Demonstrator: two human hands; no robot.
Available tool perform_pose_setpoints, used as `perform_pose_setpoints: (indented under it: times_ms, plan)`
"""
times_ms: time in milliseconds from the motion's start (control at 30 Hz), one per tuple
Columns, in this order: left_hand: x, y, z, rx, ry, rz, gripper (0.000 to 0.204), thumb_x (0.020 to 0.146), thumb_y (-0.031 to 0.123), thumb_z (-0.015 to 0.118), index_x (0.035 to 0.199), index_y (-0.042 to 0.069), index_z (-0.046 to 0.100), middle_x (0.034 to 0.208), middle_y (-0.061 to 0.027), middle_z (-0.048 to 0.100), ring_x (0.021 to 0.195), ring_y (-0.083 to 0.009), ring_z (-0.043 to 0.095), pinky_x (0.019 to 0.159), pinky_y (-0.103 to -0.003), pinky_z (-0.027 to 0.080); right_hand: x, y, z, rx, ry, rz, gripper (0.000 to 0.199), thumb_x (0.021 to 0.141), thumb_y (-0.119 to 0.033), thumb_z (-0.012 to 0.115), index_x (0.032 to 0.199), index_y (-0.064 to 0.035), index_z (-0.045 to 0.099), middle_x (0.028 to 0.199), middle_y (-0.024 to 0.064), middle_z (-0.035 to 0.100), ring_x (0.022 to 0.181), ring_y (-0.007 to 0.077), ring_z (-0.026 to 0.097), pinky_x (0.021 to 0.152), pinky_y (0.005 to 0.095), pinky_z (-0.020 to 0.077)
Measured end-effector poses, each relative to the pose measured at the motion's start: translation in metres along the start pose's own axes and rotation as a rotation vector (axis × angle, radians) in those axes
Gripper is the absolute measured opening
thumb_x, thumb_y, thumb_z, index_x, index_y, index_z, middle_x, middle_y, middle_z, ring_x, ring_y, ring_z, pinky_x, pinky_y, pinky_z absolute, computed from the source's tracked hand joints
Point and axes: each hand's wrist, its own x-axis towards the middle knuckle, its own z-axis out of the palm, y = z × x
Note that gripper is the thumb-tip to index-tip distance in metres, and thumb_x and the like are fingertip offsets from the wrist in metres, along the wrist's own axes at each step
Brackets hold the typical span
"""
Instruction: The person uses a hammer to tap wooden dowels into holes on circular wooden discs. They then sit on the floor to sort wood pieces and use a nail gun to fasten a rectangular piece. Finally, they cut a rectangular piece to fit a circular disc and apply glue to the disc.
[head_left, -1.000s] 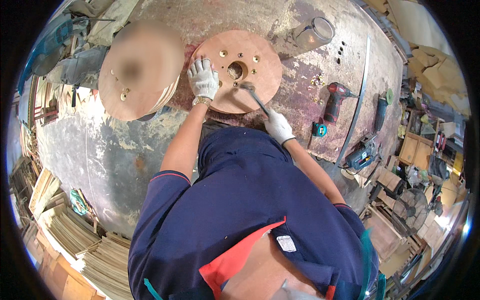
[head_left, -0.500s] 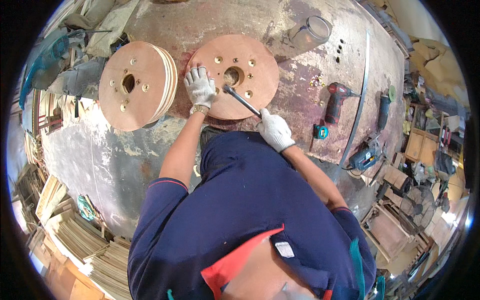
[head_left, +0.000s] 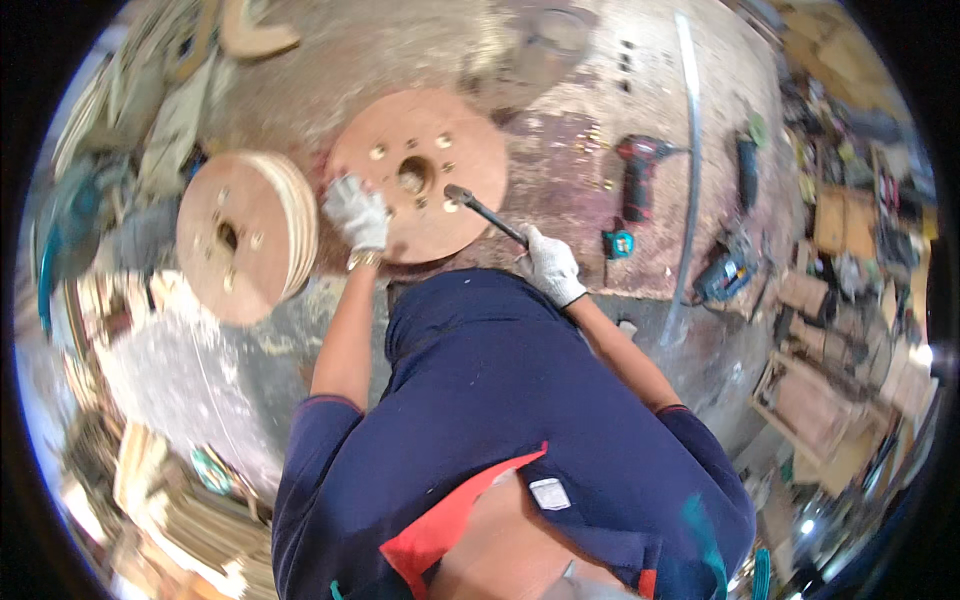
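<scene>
A round plywood disc with a central hole and several smaller holes lies flat on the worktable. My left hand, in a white glove with bare fingertips, rests on its lower left edge with the fingers stretched out. In my gloved right hand, closed round the handle end, is a hammer. Its head is over the disc's lower right, beside one of the small holes; whether it touches the wood I cannot tell. To the left stands a second, thicker stack of round plywood discs, also with holes.
Right of the disc lie a red and black cordless drill, a teal tape measure, small brass-coloured fittings and a long metal strip. Farther right are an angle grinder and a jigsaw. A clear jar stands at the back.
The whole view has shifted and blurred. Relative to the disc, the hammer head has moved right, from the lower left hole to the lower right one. My left hand stays at the disc's left edge.
</scene>
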Motion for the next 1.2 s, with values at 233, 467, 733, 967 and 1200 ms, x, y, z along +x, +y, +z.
perform_pose_setpoints:
  times_ms: [233, 467, 733, 967, 1200]
  plan:
    - [0.006, 0.141, -0.014, -0.461, -0.006, 0.578, 0.032, 0.085, 0.029, 0.069, 0.109, 0.009, 0.065, 0.114, -0.0186, 0.065, 0.109, -0.038, 0.06, 0.095, -0.053, 0.045, -0.056, 0.088, 0.047, 0.357, 0.338, 0.486, 0.034, 0.099, -0.037, 0.06, 0.099, -0.0044, 0.066, 0.073, 0.0222, 0.066, 0.064, 0.0378, 0.067, 0.061, 0.0468, 0.05]
    - [0.006, 0.297, 0.029, -0.521, -0.515, 0.81, 0.027, 0.087, 0.024, 0.069, 0.11, 0.01, 0.065, 0.112, -0.0172, 0.066, 0.108, -0.0358, 0.064, 0.093, -0.047, 0.05, -0.063, 0.094, 0.059, 0.57, 0.599, 0.653, 0.042, 0.099, -0.039, 0.063, 0.088, 0.0014, 0.064, 0.062, 0.0119, 0.058, 0.059, 0.0152, 0.052, 0.058, 0.038, 0.046]
    - [-0.002, 0.293, 0.051, -0.623, -0.422, 0.699, 0.028, 0.091, 0.026, 0.066, 0.108, 0.005, 0.062, 0.113, -0.0185, 0.067, 0.102, -0.0391, 0.066, 0.087, -0.048, 0.053, -0.066, 0.107, 0.074, 0.744, 0.672, 0.505, 0.038, 0.101, -0.037, 0.064, 0.092, -0.0001, 0.065, 0.072, -0.0008, 0.057, 0.068, 0.0088, 0.047, 0.06, 0.0297, 0.0427]
    - [0.018, 0.162, -0.025, -0.715, -0.317, 0.322, 0.02, 0.084, 0.017, 0.072, 0.1, 0.004, 0.074, 0.097, -0.0176, 0.073, 0.093, -0.0336, 0.071, 0.081, -0.041, 0.054, -0.066, 0.118, 0.07, 0.717, 0.553, 0.549, 0.039, 0.102, -0.039, 0.063, 0.088, -0.0026, 0.064, 0.069, -0.0026, 0.054, 0.063, 0.0076, 0.046, 0.056, 0.028, 0.0393]
    - [0.015, 0.002, -0.037, -0.37, -0.147, 0.069, 0.009, 0.08, 0.012, 0.074, 0.086, 0.005, 0.071, 0.091, -0.0135, 0.062, 0.085, -0.0348, 0.064, 0.076, -0.045, 0.052, -0.063, 0.123, 0.072, 0.8, 0.512, 0.535, 0.04, 0.102, -0.04, 0.062, 0.082, -0.0048, 0.061, 0.067, -0.004, 0.052, 0.063, 0.0068, 0.043, 0.056, 0.0281, 0.0368]
